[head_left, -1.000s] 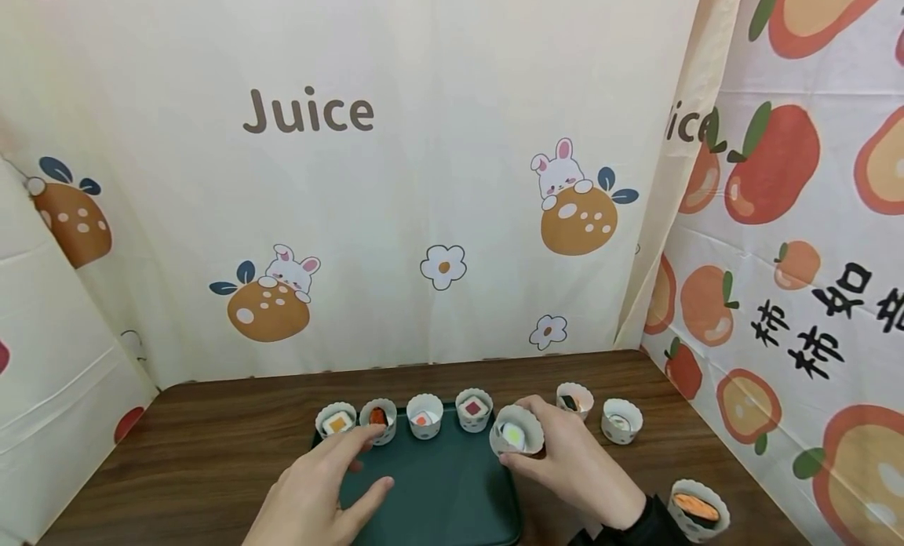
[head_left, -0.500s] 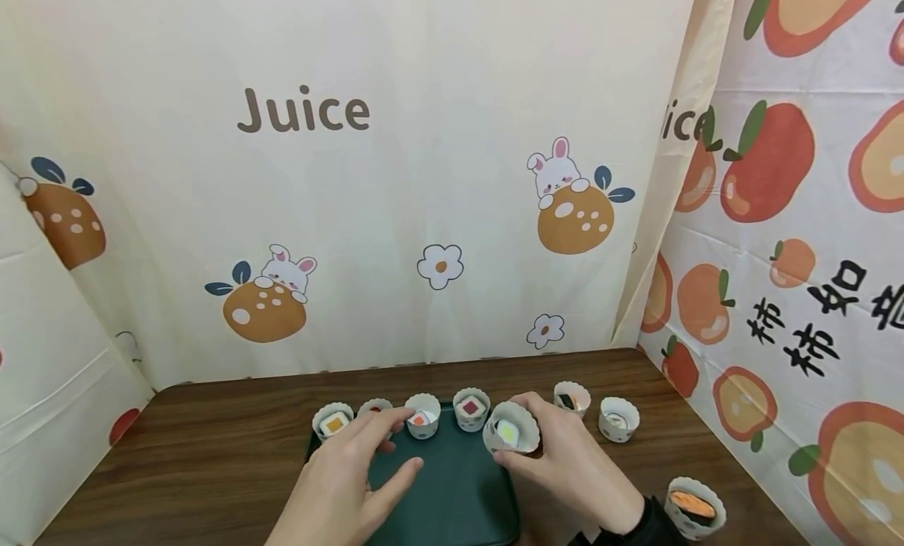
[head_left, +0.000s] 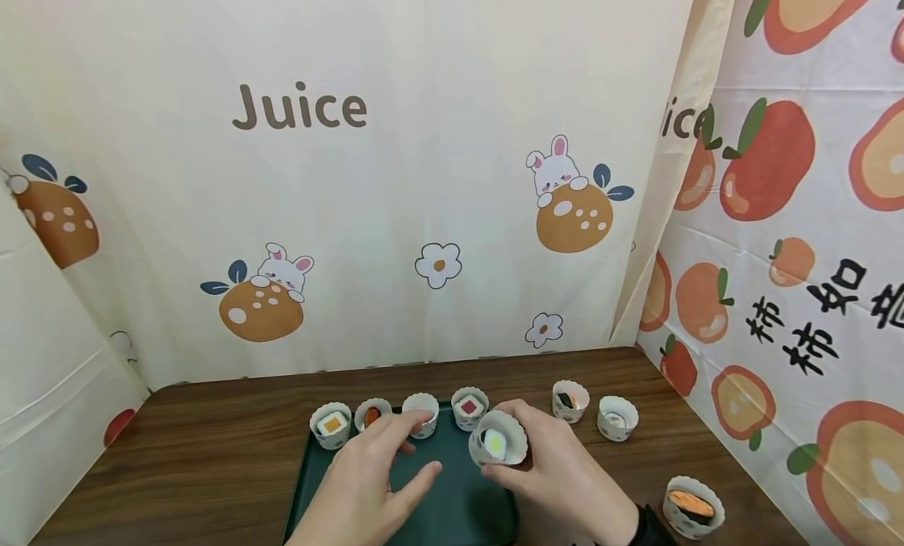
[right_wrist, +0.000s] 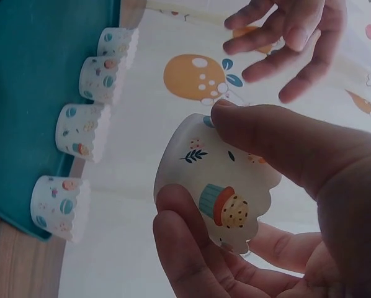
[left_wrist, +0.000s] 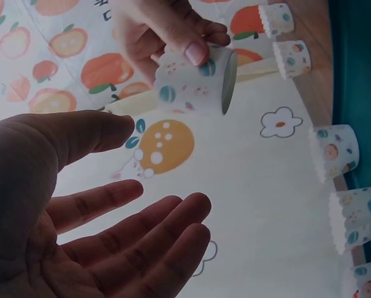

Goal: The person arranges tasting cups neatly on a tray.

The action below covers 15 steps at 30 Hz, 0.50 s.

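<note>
My right hand (head_left: 528, 453) grips a white scalloped paper cup (head_left: 497, 445) with a white and yellow-green sushi piece inside. It holds the cup tilted just above the right part of the dark green tray (head_left: 459, 507). In the right wrist view the thumb and fingers pinch this cup (right_wrist: 216, 180) by its wall. My left hand (head_left: 391, 464) hovers over the tray beside it with fingers spread and nothing in it; its palm (left_wrist: 80, 236) faces the held cup (left_wrist: 195, 81). Several filled cups line the tray's far edge, from one (head_left: 330, 424) at the left to one (head_left: 470, 407) at the right.
Two more filled cups (head_left: 570, 399) (head_left: 617, 417) stand on the brown table to the right of the tray. A cup with an orange-topped piece (head_left: 692, 505) sits near the front right. Printed cloth walls (head_left: 438, 216) close the back and both sides.
My right hand has carried the cup leftwards over the tray and tipped it more. My left hand has slid right towards it, away from the left cups.
</note>
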Tool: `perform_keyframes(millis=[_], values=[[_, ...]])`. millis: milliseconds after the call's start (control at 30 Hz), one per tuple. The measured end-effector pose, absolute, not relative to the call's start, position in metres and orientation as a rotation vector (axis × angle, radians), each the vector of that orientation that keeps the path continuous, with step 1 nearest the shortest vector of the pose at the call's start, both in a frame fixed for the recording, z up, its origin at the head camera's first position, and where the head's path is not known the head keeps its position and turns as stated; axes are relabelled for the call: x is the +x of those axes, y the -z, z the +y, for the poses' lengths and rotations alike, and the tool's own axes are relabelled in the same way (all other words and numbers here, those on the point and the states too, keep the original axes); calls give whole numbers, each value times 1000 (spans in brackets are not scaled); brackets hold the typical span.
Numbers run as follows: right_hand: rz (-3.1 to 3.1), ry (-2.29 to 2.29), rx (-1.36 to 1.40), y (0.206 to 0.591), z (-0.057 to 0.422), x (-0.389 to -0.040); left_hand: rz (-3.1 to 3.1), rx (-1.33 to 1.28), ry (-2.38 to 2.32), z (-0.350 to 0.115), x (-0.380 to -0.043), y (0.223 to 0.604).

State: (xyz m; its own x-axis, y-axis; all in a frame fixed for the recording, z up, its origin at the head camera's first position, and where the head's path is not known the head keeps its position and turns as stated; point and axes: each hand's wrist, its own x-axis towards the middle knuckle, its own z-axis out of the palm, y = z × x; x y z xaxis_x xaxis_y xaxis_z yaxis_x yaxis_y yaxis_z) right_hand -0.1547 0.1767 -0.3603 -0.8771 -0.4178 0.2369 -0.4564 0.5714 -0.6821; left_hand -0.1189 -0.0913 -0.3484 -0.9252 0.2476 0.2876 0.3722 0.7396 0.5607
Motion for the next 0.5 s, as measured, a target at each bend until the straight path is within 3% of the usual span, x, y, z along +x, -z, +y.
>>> perform_keyframes(millis=[500], values=[[-2761,-1326,858,364,163,-147,-2712,-702,1078,-86,-122,359]])
